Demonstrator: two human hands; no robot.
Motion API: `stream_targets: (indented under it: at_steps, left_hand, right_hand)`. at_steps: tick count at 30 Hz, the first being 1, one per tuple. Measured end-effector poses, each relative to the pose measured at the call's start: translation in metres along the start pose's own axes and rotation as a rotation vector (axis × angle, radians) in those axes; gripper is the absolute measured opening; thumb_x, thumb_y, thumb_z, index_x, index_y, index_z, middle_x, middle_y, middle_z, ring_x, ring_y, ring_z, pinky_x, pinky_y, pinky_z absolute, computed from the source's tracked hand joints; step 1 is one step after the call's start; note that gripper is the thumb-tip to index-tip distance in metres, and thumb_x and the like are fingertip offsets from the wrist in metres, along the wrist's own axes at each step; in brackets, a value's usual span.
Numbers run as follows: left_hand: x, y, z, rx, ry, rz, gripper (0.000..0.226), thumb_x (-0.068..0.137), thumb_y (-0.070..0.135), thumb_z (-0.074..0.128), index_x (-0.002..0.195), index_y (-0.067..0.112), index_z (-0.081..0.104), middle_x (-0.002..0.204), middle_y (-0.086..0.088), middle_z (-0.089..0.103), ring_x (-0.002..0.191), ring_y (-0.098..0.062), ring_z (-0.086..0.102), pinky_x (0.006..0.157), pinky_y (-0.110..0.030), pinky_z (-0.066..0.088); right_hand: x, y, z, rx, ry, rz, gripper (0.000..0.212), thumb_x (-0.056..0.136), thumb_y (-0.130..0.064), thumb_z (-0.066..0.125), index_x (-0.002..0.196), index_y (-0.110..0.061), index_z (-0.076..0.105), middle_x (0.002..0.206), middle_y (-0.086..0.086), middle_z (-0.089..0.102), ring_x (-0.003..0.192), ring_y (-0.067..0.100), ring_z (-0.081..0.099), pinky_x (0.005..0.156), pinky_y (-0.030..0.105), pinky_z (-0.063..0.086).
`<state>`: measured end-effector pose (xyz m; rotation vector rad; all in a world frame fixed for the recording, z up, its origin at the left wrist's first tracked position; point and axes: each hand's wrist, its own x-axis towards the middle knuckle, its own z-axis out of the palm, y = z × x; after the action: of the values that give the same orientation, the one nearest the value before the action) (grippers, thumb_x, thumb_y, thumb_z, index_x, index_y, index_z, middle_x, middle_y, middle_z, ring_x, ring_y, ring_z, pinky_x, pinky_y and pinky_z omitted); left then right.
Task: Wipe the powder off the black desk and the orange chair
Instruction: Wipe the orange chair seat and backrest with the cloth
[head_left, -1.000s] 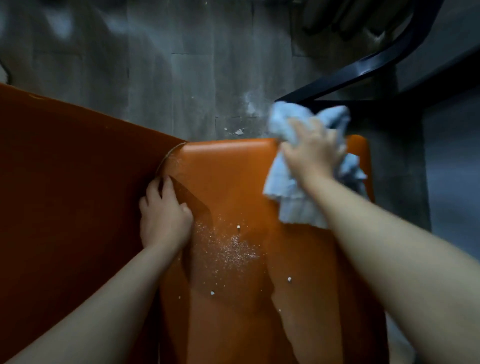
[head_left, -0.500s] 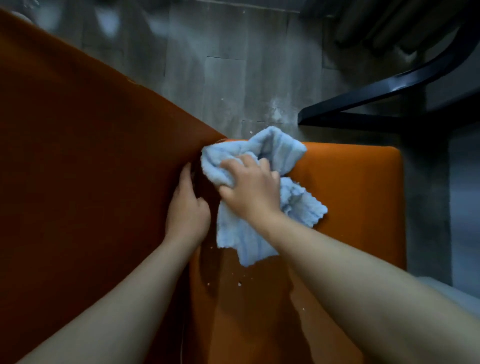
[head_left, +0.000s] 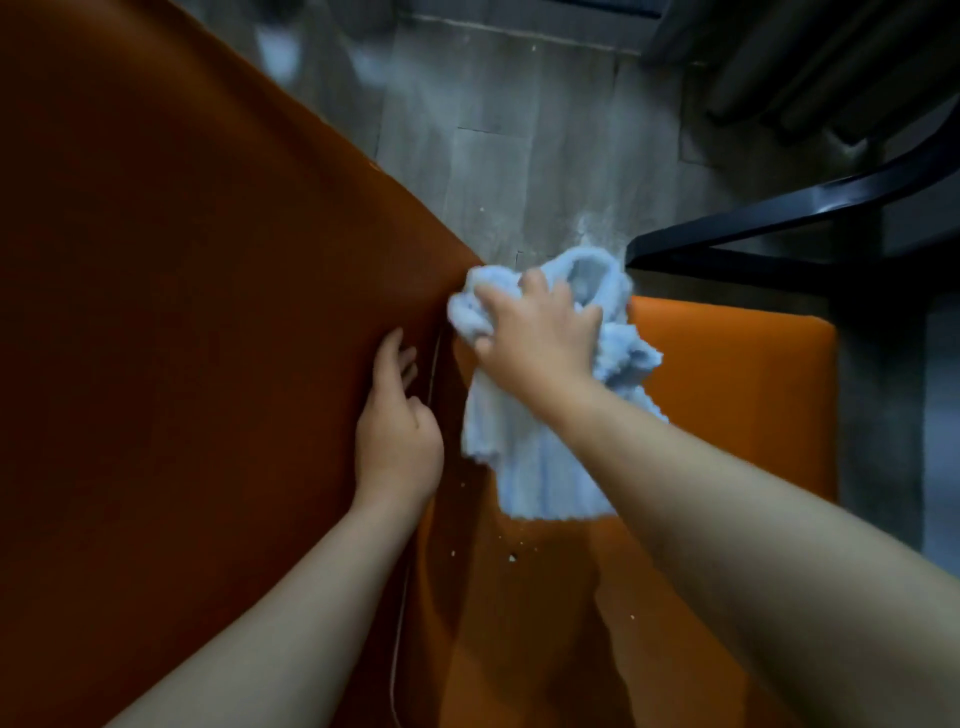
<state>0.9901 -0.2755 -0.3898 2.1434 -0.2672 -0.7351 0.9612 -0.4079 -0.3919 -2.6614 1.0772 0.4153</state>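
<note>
On the orange chair (head_left: 727, 364), my right hand (head_left: 540, 332) grips the cloth (head_left: 540, 467) mid-wipe while my left hand (head_left: 395, 431) rests flat; I judge the nearer specks (head_left: 511, 557) need sweeping next.

The smooth orange chair seat (head_left: 727, 395) carries a crumpled light blue ribbed cloth (head_left: 540, 467), bunched at the seat's far left corner, just beside the chair's upright orange panel (head_left: 182, 312). A few small white powder crumbs (head_left: 511, 557) lie scattered on the seat below the cloth. Beyond the seat's far edge, the grey tiled floor (head_left: 519, 156) bears a pale dusting of white powder (head_left: 592, 228).
</note>
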Motion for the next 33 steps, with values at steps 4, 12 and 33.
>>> stream_targets:
  at_steps: [4,12,33]
  left_hand:
    - [0.002,-0.004,0.002,-0.005,-0.001,0.005,0.065,0.088,-0.012,0.032,0.146,0.018,0.026,0.141,-0.002,0.046,0.130,-0.011,0.044,0.101,-0.018,0.030]
    - [0.004,-0.004,0.002,0.072,-0.072,-0.009,0.063,0.090,-0.009,0.034,0.147,0.017,0.026,0.145,-0.003,0.042,0.133,-0.013,0.040,0.100,-0.015,0.026]
    - [0.017,-0.008,0.023,0.594,-0.372,0.077,0.064,0.092,0.002,0.037,0.150,0.021,0.020,0.160,0.003,0.005,0.145,-0.020,0.013,0.116,-0.031,0.016]
  right_hand:
    - [0.009,-0.008,0.009,-0.101,-0.094,-0.071,0.043,0.088,-0.036,0.052,0.131,-0.035,0.046,0.130,0.004,0.042,0.120,0.031,0.041,0.089,0.045,0.034]
    - [0.002,0.016,-0.012,-0.014,-0.135,-0.149,0.041,0.088,-0.040,0.051,0.128,-0.042,0.049,0.136,0.001,0.039,0.124,0.032,0.036,0.096,0.048,0.032]
    - [-0.049,0.078,0.041,0.077,-0.021,-0.453,0.049,0.069,-0.027,0.064,0.118,-0.032,0.064,0.133,0.008,0.055,0.102,0.045,0.054,0.073,0.049,0.046]
